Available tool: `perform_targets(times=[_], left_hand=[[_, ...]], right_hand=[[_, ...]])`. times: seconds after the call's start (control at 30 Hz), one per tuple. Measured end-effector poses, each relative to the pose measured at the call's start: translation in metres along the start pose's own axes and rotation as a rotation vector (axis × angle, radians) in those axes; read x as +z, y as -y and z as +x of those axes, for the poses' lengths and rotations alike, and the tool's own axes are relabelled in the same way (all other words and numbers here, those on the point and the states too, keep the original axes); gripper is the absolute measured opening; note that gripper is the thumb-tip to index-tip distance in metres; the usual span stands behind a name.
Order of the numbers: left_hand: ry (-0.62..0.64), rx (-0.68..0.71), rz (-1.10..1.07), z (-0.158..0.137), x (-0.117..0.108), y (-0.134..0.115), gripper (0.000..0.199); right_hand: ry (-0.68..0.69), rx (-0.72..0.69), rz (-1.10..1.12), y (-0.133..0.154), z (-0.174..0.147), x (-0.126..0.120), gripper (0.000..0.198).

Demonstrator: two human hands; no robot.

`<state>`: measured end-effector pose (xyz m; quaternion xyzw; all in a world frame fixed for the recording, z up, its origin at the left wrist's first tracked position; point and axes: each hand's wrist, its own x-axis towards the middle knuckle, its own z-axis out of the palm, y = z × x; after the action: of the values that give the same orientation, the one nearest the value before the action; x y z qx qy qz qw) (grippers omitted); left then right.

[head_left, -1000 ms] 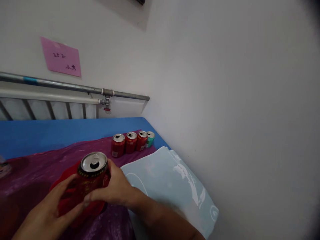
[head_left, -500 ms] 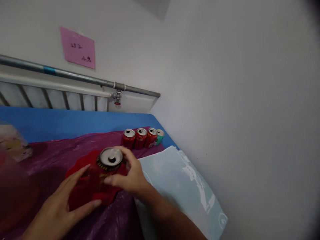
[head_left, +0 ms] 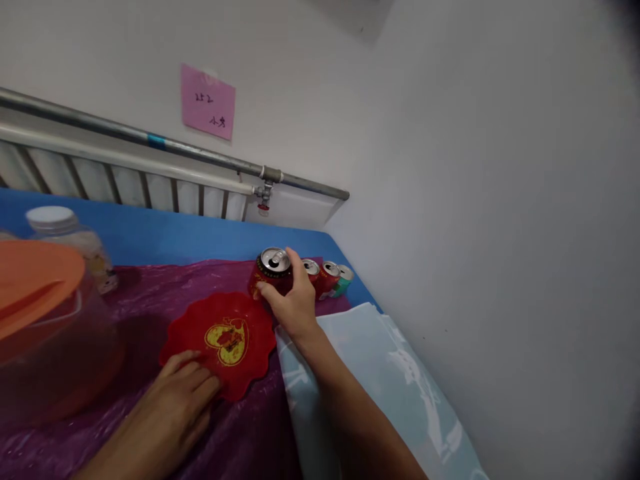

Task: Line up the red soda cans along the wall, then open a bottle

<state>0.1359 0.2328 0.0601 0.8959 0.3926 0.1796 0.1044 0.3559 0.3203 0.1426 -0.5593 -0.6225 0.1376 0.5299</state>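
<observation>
Resting flat on the purple sheet point(head_left: 150, 293) at the seven o'clock side of the view, the left hand point(head_left: 173, 400) is seen open, its fingertips laid on the near edge of a red scalloped mat point(head_left: 220, 343) marked with a yellow heart. A pale blue cloth point(head_left: 385, 373) is spread at five o'clock, and the right forearm is stretched above its left edge. Just past the mat, at twelve o'clock from it, a red can point(head_left: 271, 272) is gripped around its side by the right hand point(head_left: 293, 303), the silver top left uncovered. Two more red cans point(head_left: 326, 277) and a green can point(head_left: 343, 279) are lined up at three o'clock of the held one, close together. An orange-lidded jug point(head_left: 45, 320) is seen at nine o'clock, with a white-capped jar point(head_left: 75, 243) behind it. A pink note point(head_left: 207, 102) is stuck on the wall above a grey pipe point(head_left: 150, 141).
</observation>
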Motion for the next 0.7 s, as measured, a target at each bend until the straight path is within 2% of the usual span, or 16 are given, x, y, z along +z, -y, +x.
perform_targets(times=[0.27, 0.43, 0.7], left_hand=[[0.010, -0.120, 0.007, -0.019, -0.024, 0.004, 0.021], [0.057, -0.122, -0.066, -0.028, -0.025, 0.004, 0.023], [0.144, -0.190, -0.171, -0.022, -0.022, -0.010, 0.036]], right_hand=[[0.070, -0.132, -0.152, -0.013, 0.002, 0.014, 0.070], [0.110, -0.171, -0.205, -0.017, -0.003, 0.020, 0.066], [0.237, -0.255, -0.333, -0.028, -0.010, 0.036, 0.065]])
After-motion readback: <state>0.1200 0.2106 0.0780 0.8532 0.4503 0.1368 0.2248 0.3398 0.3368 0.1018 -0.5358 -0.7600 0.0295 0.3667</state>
